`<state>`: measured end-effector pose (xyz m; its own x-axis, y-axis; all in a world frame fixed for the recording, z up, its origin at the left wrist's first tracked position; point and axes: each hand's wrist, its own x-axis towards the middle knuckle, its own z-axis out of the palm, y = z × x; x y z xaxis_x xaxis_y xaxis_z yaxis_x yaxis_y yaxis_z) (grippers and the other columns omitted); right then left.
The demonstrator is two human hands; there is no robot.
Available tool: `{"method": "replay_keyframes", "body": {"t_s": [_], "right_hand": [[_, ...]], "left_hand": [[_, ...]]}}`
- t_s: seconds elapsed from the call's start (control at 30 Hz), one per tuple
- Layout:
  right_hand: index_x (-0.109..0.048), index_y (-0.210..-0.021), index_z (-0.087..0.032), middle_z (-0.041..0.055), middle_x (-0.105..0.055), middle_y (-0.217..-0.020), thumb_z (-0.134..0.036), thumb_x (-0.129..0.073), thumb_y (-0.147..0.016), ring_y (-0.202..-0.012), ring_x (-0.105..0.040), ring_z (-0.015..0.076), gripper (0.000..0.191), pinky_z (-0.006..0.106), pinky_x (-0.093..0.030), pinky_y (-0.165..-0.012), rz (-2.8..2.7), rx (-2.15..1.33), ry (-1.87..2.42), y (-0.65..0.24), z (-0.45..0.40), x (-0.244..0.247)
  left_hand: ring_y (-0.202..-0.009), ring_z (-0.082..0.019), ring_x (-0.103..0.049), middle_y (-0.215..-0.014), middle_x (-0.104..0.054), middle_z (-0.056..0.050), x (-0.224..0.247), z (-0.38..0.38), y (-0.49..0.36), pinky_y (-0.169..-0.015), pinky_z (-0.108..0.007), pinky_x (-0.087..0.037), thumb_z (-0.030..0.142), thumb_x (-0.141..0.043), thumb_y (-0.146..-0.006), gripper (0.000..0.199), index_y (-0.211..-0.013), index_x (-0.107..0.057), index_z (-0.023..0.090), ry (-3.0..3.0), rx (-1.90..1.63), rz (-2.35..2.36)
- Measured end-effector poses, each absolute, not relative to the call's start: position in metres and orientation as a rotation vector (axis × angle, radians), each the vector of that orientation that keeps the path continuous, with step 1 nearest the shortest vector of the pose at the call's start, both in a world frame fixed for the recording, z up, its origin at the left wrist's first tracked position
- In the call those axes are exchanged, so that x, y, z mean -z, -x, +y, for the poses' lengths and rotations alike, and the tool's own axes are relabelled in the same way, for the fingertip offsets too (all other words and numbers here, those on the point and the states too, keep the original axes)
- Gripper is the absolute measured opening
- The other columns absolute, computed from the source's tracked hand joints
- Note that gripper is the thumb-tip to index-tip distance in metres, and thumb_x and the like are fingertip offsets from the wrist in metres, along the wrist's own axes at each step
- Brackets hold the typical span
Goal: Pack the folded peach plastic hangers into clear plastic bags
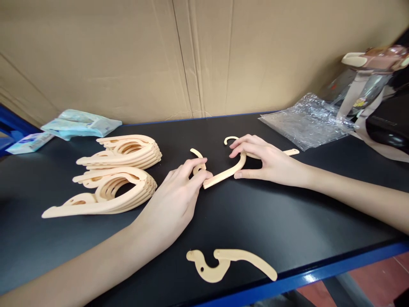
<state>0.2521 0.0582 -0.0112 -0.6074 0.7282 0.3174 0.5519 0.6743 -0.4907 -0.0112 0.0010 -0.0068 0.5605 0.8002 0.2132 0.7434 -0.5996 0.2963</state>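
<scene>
My right hand (pixel 266 160) is closed around a cream plastic folding clothes hanger (pixel 225 174), thumb in front and fingers over its bend. One arm of this hanger reaches left to my left hand; another end shows beyond my right wrist. My left hand (pixel 180 185) is pinched at a small curved hanger piece (pixel 198 167), its thumb beside the tip of the arm. Whether it grips both parts is hard to see. A separate hanger part (pixel 236 260), with a rounded hook section and a curved arm, lies flat near the front edge.
Two stacks of folded cream hangers, a rear stack (pixel 128 157) and a front stack (pixel 118 204), lie at left. Tissue packs (pixel 79 123) are behind them. A clear plastic bag (pixel 306 121) and a strapped bottle (pixel 367 81) stand back right. Cardboard (pixel 143 55) backs the black table (pixel 287 213).
</scene>
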Motion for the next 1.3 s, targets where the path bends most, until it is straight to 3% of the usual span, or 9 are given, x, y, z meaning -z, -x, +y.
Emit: {"method": "replay_keyframes", "body": {"t_s": [0.23,0.4,0.7,1.13,1.3], "right_hand": [[-0.060,-0.105,-0.022,0.0101,-0.055,-0.128,-0.052,-0.069,-0.084,-0.125,-0.050,0.0274,0.037,0.046,-0.040,-0.106,-2.398,-0.440,1.082,-0.252,0.057,0.010],[-0.059,-0.115,-0.022,0.0100,-0.056,-0.131,-0.042,-0.059,-0.093,-0.127,-0.047,0.0259,0.030,0.045,-0.040,-0.105,-2.481,-0.469,0.952,-0.252,0.057,0.011],[-0.060,-0.116,-0.021,0.0106,-0.056,-0.132,-0.040,-0.056,-0.096,-0.126,-0.048,0.0256,0.028,0.045,-0.040,-0.104,-2.504,-0.447,0.915,-0.252,0.057,0.012],[-0.053,-0.125,-0.020,0.0129,-0.054,-0.133,-0.042,-0.054,-0.096,-0.129,-0.047,0.0270,0.036,0.048,-0.039,-0.107,-2.503,-0.429,0.906,-0.252,0.056,0.012],[-0.052,-0.122,-0.020,0.0134,-0.052,-0.134,-0.046,-0.056,-0.095,-0.128,-0.048,0.0280,0.037,0.048,-0.041,-0.107,-2.465,-0.453,0.995,-0.250,0.054,0.012]], "left_hand": [[-0.110,-0.022,-0.059,-0.130,-0.057,-0.004,-0.003,-0.002,0.007,-0.091,-0.041,-0.047,0.023,-0.029,-0.102,0.030,-0.096,-0.058,0.022,-2.488,-0.530,1.314],[-0.105,-0.026,-0.060,-0.121,-0.062,-0.005,-0.004,-0.001,0.005,-0.087,-0.044,-0.047,0.037,-0.051,-0.097,0.020,-0.088,-0.058,0.020,-2.516,-0.548,1.304],[-0.103,-0.023,-0.060,-0.112,-0.065,-0.004,-0.001,0.001,0.004,-0.085,-0.041,-0.046,0.023,-0.058,-0.094,0.004,-0.094,-0.057,0.020,-2.608,-0.608,1.223],[-0.086,-0.016,-0.059,-0.116,-0.064,0.000,-0.001,-0.001,0.003,-0.077,-0.031,-0.045,0.014,-0.055,-0.093,0.014,-0.106,-0.054,0.021,-2.635,-0.603,1.158],[-0.090,-0.016,-0.059,-0.116,-0.064,0.000,0.001,-0.001,0.003,-0.082,-0.030,-0.045,0.013,-0.051,-0.094,0.017,-0.107,-0.054,0.022,-2.660,-0.642,1.062]]}}
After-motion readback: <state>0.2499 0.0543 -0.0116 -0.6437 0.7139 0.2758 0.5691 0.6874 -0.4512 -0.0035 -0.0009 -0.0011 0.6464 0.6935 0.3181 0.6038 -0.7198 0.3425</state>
